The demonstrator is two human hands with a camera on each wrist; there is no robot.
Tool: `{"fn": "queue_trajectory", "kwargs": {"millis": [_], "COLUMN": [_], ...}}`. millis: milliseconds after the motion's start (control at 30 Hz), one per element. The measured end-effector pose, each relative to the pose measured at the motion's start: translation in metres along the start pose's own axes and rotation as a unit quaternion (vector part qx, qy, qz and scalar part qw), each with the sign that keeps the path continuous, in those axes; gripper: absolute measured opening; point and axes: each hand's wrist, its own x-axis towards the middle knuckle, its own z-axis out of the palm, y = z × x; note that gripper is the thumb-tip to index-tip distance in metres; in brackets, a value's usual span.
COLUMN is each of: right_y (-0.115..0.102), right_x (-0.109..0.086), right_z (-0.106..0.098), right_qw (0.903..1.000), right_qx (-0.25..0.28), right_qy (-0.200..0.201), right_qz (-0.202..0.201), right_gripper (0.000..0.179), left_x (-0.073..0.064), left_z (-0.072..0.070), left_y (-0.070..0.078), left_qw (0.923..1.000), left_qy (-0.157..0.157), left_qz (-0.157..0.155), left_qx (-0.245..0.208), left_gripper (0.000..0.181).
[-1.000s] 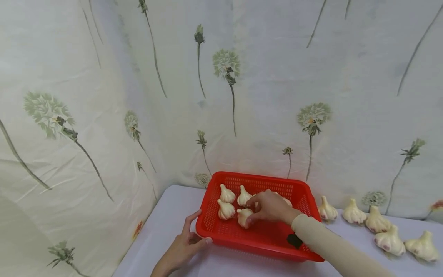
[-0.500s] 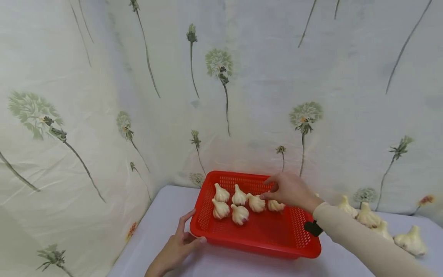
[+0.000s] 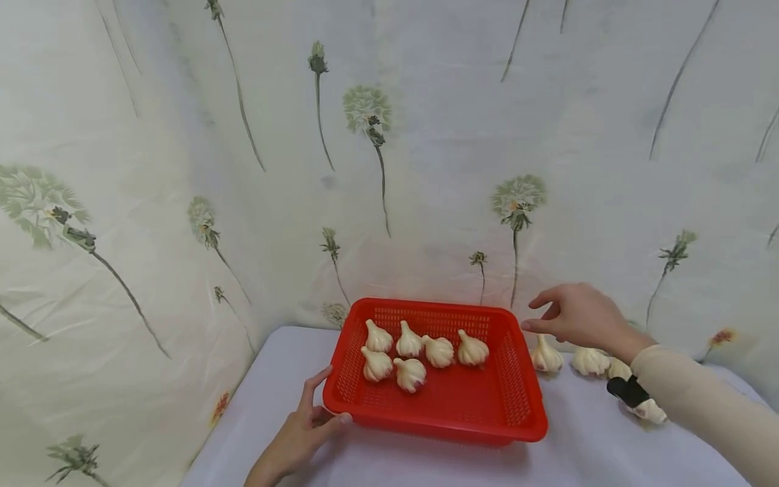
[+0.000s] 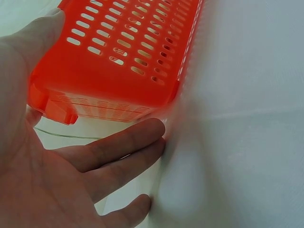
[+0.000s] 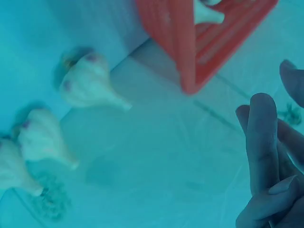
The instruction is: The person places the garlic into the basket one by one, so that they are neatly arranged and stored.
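while left hand pinches basket and right hand has fingertips apart, garlic looks light, firm: hold its belly.

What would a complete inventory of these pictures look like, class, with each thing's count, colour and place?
Basket: 1, red, on the table
Garlic bulbs inside: 6, creamy white, mostly toward the basket's far left
Garlic bulbs outside: at least 4, creamy white, right of the basket, some partly hidden
Table: 1, whitish, under the basket
Flower-print backdrop: pale, behind and left
Wrist device: 1, black, at the right wrist
Sleeve: 1, cream, right forearm
Left hand: 1, bare, holding the basket's near left corner
Right hand: 1, bare, raised right of the basket
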Motion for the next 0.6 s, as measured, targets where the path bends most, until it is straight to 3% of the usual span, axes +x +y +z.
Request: {"fn": "queue_trajectory", "kwargs": {"millis": [267,600], "right_y": [0.034,0.087], "right_x": [-0.029,-0.061], "right_z": [-0.021,-0.027], "right_qw": [0.9986,0.9917], "right_qx": [-0.035,-0.091], "right_qy": [-0.02,-0.053], "right_qz": [0.036,0.073], "right_gripper": [0.065,0.08], "left_x": [0.0,-0.002], "left_z": [0.001,0.001], "left_y": [0.0,0.001], "left_qw": [0.9999,1.0], "left_qy": [-0.004,0.001], "left_qz": [-0.014,-0.007], "left_qx": [-0.004,0.004], "left_gripper": [0.086,0.085]}}
